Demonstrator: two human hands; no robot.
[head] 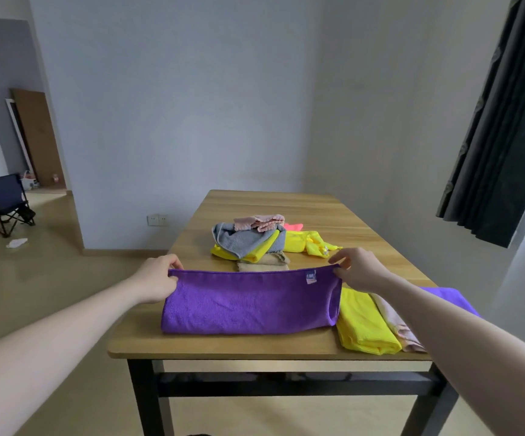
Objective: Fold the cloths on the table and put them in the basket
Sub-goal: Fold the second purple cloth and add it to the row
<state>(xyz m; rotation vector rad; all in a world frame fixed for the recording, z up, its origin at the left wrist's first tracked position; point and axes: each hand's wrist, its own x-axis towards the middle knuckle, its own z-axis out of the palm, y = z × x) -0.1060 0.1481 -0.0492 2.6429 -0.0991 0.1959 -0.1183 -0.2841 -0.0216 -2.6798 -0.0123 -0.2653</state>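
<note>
The left hand (157, 280) pinched the far left corner of the purple cloth (250, 302). The right hand (360, 270) pinched the far right corner, with its other fingers loose. Both hands held the top edge just off the table (286, 202), so that edge was pulled straight between them.

The purple cloth was already doubled over. Its fold lay on the near side and looked round and puffy. A small label (310, 276) showed close to the right corner. I think the hands held the corners so the two layers would line up neatly before they were laid flat. The cloth looked soft and floppy, so a loose corner could slip and spoil the fold.

Just beside it on the right lay a folded yellow cloth (366, 324), touching a folded pale pink cloth (396, 322). Another bit of purple cloth (450, 297) peeked out behind the right arm. These looked done and waiting.

Farther back sat a messy pile. It had a grey cloth (242, 239), a pink cloth (259, 221) on top, a yellow cloth (305, 242), a tan cloth (264, 262) and a small bright pink one (294, 226). They still needed folding.

I could not see any basket.

The table was wooden with dark legs. The walls were plain and pale. A dark curtain (503, 121) hung on the right. A folding chair (4, 202) stood far off on the left, on a tan floor.
</note>
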